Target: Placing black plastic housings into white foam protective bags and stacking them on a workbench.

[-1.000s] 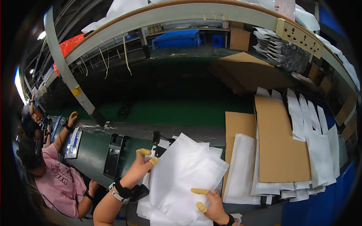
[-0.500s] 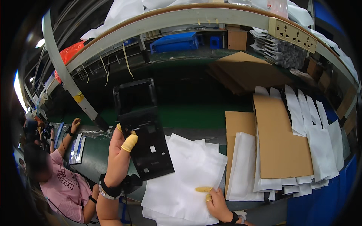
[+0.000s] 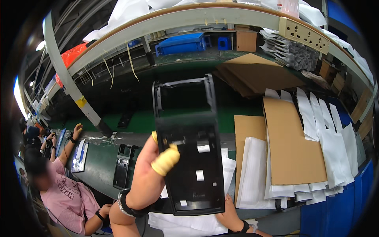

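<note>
– What are the hands doing at the bottom of the frame?
– The left hand [image 3: 152, 175] is gripping a black plastic panel [image 3: 189, 150], lifting it upright at centre frame. The right hand [image 3: 227, 213] is lying behind the panel on white foam sheets [image 3: 189, 225]; I cannot tell its grip.
– And farther off?
– Cardboard sheets [image 3: 290, 146] are lying on the table [image 3: 98, 162]; a person in pink [image 3: 65, 197] is working at lower left.
</note>
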`<control>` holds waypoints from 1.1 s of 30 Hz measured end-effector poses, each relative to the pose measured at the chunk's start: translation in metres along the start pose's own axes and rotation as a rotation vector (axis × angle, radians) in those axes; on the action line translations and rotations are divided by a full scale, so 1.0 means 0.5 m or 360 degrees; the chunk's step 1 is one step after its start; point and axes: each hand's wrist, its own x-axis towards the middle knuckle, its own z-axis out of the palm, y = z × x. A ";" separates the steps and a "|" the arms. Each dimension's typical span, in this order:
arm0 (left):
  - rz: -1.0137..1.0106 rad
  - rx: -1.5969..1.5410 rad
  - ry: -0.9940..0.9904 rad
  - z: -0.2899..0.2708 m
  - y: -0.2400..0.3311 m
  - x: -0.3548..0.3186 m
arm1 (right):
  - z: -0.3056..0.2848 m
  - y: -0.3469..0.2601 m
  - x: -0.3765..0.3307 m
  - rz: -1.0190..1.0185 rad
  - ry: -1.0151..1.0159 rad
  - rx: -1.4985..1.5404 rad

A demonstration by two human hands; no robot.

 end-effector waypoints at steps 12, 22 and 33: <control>-0.0619 -0.0559 0.0176 -0.031 -0.010 0.052 | -0.003 -0.015 -0.002 0.0018 0.0076 0.0004; -0.0639 -0.0547 0.0172 -0.033 -0.023 0.057 | -0.005 -0.018 0.004 0.0074 -0.0068 -0.0032; 0.0398 0.2346 0.0257 -0.104 -0.311 0.374 | -0.020 -0.033 0.017 -0.0067 0.0105 -0.0020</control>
